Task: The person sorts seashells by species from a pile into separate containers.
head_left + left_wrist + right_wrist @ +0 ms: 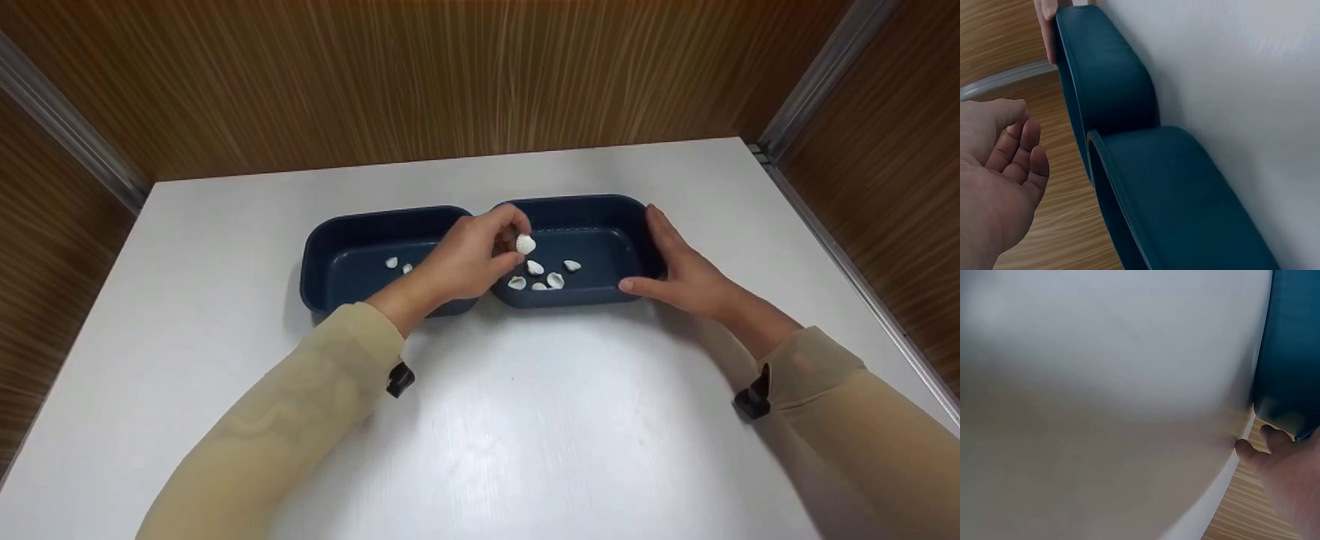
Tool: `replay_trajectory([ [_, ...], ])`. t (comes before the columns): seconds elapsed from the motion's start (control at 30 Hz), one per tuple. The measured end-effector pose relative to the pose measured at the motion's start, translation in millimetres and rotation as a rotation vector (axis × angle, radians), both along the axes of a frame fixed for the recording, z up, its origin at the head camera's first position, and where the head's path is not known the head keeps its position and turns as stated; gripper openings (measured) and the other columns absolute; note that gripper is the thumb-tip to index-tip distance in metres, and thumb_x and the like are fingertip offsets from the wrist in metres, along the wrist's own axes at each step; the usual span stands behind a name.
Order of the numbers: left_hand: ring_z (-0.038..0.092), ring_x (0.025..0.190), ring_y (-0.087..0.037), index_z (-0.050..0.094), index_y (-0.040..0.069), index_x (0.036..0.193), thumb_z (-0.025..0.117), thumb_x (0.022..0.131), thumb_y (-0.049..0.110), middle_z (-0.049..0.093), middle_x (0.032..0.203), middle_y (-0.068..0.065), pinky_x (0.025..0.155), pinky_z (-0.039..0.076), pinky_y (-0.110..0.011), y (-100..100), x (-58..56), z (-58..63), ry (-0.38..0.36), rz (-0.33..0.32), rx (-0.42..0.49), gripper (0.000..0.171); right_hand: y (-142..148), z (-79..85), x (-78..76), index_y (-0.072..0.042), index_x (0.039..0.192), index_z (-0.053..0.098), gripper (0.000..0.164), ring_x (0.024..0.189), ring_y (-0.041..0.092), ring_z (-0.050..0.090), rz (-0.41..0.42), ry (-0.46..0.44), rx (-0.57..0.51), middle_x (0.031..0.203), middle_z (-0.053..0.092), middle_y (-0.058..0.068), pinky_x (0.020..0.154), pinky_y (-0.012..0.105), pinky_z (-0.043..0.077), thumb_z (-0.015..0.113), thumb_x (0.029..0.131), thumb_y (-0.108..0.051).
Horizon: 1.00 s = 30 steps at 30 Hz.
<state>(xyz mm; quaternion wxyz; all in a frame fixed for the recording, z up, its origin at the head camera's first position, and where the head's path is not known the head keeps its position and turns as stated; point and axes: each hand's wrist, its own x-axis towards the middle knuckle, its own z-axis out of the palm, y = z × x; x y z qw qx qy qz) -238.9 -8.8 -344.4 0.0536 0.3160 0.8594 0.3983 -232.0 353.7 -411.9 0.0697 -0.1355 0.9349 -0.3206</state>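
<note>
My left hand [466,259] pinches a small ribbed white seashell [526,244] between thumb and fingertips, above the left end of the right dark blue bin [581,297]. Several white shells [555,280] lie on the floor of that bin, mostly towards its front left. With straight fingers, my right hand [694,281] rests against the bin's right end, thumb at the front rim. The left dark blue bin [382,223] holds small white shells [391,262] too, and my left forearm and hand hide part of it. In the left wrist view the left hand [1002,169] shows its palm and bent fingers.
Both bins stand end to end on a white table [510,420]. Behind it rises a wood-grain panel [450,82], with further panels at left and right [885,142] and metal strips at the corners. A dark wrist device [400,379] sits under each sleeve.
</note>
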Motion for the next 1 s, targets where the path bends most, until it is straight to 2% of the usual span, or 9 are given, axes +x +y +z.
replay_trajectory([
  [0.27, 0.060, 0.098, -0.019, 0.063, 0.006, 0.128, 0.071, 0.103, 0.009, 0.065, 0.108, -0.006, 0.089, 0.051, -0.030, 3, -19.8, -9.7, 0.017, 0.047, -0.047, 0.026, 0, 0.3, 1.9, -0.019, 0.170, -0.008, 0.118, 0.163, 0.028, -0.005, -0.002, -0.003, -0.006, 0.178, -0.011, 0.002, 0.128, 0.060, 0.009, 0.078, 0.095, -0.049],
  [0.43, 0.062, 0.107, -0.024, 0.065, 0.006, 0.127, 0.073, 0.102, 0.011, 0.065, 0.115, -0.008, 0.095, 0.051, -0.032, 4, -27.5, -17.3, 0.009, 0.070, -0.090, 0.026, -1, 0.1, 1.0, -0.020, 0.170, -0.009, 0.119, 0.163, 0.028, -0.005, -0.004, -0.004, -0.002, 0.178, -0.011, 0.002, 0.128, 0.061, 0.008, 0.077, 0.095, -0.050],
  [0.63, 0.062, 0.114, -0.027, 0.066, 0.006, 0.129, 0.074, 0.102, 0.013, 0.065, 0.119, -0.010, 0.100, 0.049, -0.035, 6, -31.1, -23.0, 0.017, 0.074, -0.125, 0.029, -1, -0.6, 0.8, -0.022, 0.170, -0.009, 0.119, 0.163, 0.027, -0.005, -0.007, -0.005, -0.011, 0.178, -0.011, 0.001, 0.128, 0.060, 0.009, 0.078, 0.094, -0.049],
  [1.0, 0.060, 0.123, -0.028, 0.066, 0.007, 0.136, 0.074, 0.103, 0.015, 0.063, 0.128, -0.009, 0.107, 0.047, -0.036, 9, -30.9, -24.6, 0.019, 0.070, -0.144, 0.036, -1, 1.8, 1.9, -0.024, 0.170, -0.010, 0.119, 0.163, 0.027, -0.006, -0.018, -0.024, -0.007, 0.177, -0.012, -0.001, 0.128, 0.061, 0.009, 0.078, 0.094, -0.049],
])
